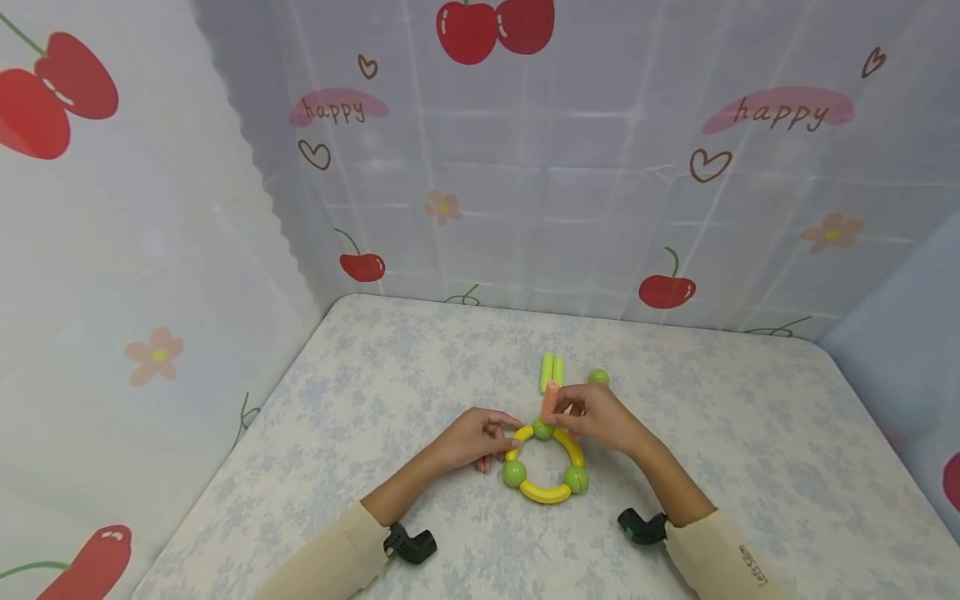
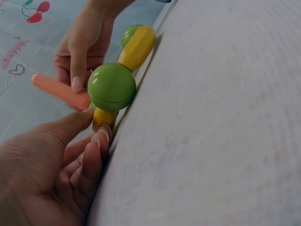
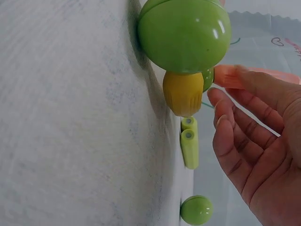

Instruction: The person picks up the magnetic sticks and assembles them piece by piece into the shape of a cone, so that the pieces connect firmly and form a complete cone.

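Observation:
A ring of curved yellow rods point(image 1: 545, 492) and green balls point(image 1: 576, 479) lies flat on the table. My left hand point(image 1: 474, 439) pinches the ring's left yellow rod point(image 2: 101, 118) between thumb and fingers. An orange rod point(image 1: 550, 402) stands upright on the ring's far green ball point(image 1: 543, 429), and my right hand point(image 1: 600, 415) pinches it low down. In the left wrist view the orange rod point(image 2: 59, 90) juts out from behind the near green ball point(image 2: 112, 87), which hides its joint.
Two light green rods point(image 1: 552, 372) lie side by side beyond the ring. A loose green ball point(image 1: 598, 377) sits to their right. The table point(image 1: 420, 333) meets a printed curtain point(image 1: 525, 250) at its far edge.

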Available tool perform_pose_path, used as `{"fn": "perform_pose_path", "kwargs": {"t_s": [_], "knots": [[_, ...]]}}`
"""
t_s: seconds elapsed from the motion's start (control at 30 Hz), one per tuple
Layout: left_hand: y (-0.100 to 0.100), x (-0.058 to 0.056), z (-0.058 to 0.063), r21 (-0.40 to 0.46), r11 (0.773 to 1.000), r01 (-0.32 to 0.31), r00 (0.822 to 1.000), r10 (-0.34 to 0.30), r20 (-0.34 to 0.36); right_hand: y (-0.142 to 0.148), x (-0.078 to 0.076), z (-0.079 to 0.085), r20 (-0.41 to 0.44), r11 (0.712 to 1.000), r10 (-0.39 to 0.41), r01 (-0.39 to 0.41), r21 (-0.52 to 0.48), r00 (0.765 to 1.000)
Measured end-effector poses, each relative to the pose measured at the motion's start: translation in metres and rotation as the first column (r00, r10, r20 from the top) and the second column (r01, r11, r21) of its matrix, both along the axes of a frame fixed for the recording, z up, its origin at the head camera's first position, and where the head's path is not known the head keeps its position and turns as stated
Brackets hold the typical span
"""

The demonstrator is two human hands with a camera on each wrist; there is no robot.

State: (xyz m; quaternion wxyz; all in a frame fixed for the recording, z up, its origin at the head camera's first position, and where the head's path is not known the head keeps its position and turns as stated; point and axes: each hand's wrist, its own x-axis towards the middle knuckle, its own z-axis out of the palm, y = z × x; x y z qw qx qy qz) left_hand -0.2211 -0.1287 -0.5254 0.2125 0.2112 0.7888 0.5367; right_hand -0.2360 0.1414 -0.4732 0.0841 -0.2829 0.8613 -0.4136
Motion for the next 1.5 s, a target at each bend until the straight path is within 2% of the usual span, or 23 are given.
{"fn": "perform_pose_path", "kwargs": {"t_s": [0.13,0.27,0.4,0.5,0.67,0.77,0.93,1.2,1.5], "knots": [[-0.006,-0.003,0.009,0.002,0.998,0.065,0.997,-0.065,0.041,0.002,0.000,0.001,-0.040,0.999,0.034,-0.033,0.024,0.999],[-0.012,-0.003,0.021,-0.044,0.987,0.158,0.986,-0.154,0.068,0.004,-0.001,0.000,-0.045,0.996,0.085,-0.084,0.037,0.995],[-0.014,0.000,0.031,-0.102,0.965,0.242,0.970,-0.237,0.051,0.005,-0.002,-0.003,-0.007,0.992,0.124,-0.124,0.037,0.992],[-0.012,0.002,0.036,-0.130,0.954,0.271,0.962,-0.271,0.021,0.007,-0.003,-0.004,0.027,0.990,0.139,-0.140,0.024,0.990],[-0.007,0.004,0.040,-0.178,0.951,0.254,0.963,-0.266,-0.043,0.011,-0.005,-0.005,0.072,0.988,0.156,-0.155,-0.014,0.985],[-0.006,0.003,0.040,-0.197,0.950,0.242,0.965,-0.257,-0.055,0.014,-0.006,-0.005,0.094,0.986,0.166,-0.165,-0.023,0.982],[-0.006,0.001,0.041,-0.198,0.948,0.250,0.965,-0.261,-0.026,0.020,-0.007,-0.004,0.104,0.985,0.175,-0.175,-0.012,0.979],[-0.010,0.004,0.043,-0.178,0.952,0.247,0.969,-0.247,0.026,0.024,-0.007,-0.009,0.160,0.973,0.224,-0.212,-0.087,0.962],[-0.011,0.007,0.036,-0.149,0.964,0.222,0.974,-0.214,0.069,0.030,0.002,-0.005,0.208,0.979,0.198,-0.186,-0.079,0.958]]}}
